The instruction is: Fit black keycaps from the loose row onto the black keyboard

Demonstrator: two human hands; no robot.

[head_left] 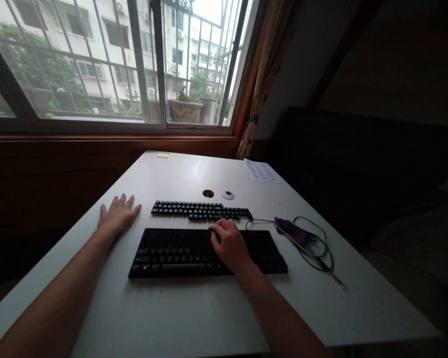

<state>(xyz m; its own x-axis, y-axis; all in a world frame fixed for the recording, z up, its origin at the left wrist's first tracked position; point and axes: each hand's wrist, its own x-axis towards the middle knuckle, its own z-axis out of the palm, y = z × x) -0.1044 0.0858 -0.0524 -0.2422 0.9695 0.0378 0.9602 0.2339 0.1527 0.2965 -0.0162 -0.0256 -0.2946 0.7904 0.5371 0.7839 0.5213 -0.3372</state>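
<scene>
A black keyboard (171, 268) lies on the white table (179, 318). Its lower-left rows show keycaps, while the upper rows look darker and flatter. Just behind it, loose black keycaps (186, 209) stand in rows. My right hand (229, 243) is over the middle of the keyboard, fingers curled and thumb close to the index finger at the keyboard's back edge; whatever is between the fingertips is too small to make out. My left hand (120, 214) rests flat on the table, left of the keycaps, with fingers spread and holding nothing.
To the right lie a purple cloth (296, 231), a thin stick-like tool (321, 263) and a looped black cable (326, 238). Farther back are a round hole (208, 194), its round cover (228, 195), a printed sheet (263, 171) and yellow notes (163, 155). A barred window is behind.
</scene>
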